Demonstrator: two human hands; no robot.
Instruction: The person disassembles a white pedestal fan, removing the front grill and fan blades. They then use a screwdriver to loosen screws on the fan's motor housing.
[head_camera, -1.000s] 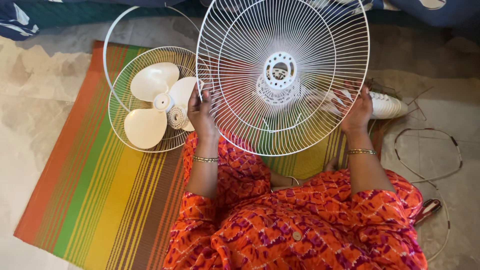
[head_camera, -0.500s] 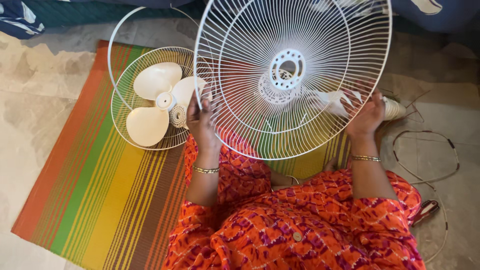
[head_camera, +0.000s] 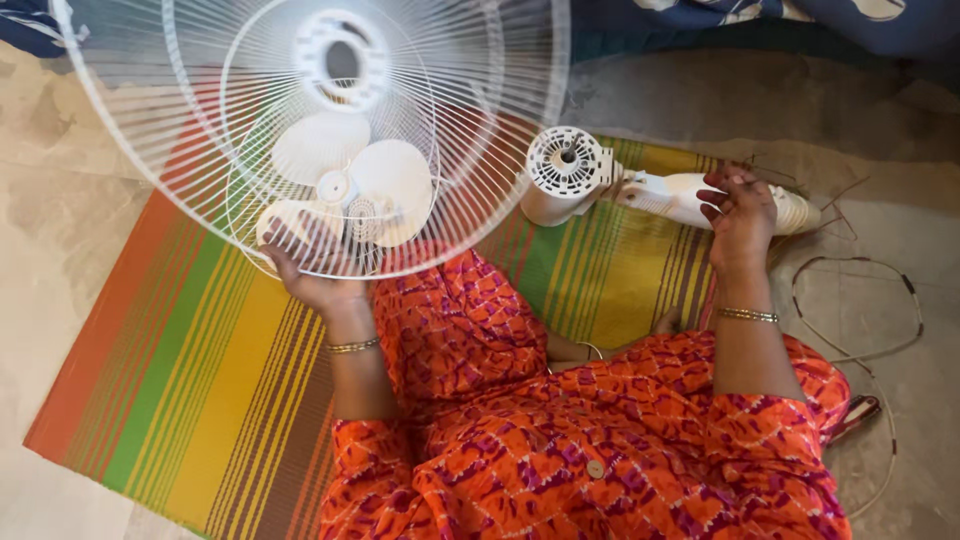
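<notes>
The left hand (head_camera: 310, 275) grips the lower rim of a white wire fan guard (head_camera: 310, 130), held up over the striped mat's (head_camera: 180, 380) far-left part. The right hand (head_camera: 738, 215), fingers loosely open, rests against the fan motor housing (head_camera: 600, 180) near the mat's far-right corner.

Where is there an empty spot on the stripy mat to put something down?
The striped mat is bare along its left part, between the stone floor and the left hand holding the fan guard. Another free strip lies between the knee and the fan motor. Under the guard it is crowded with the fan blades.
</notes>
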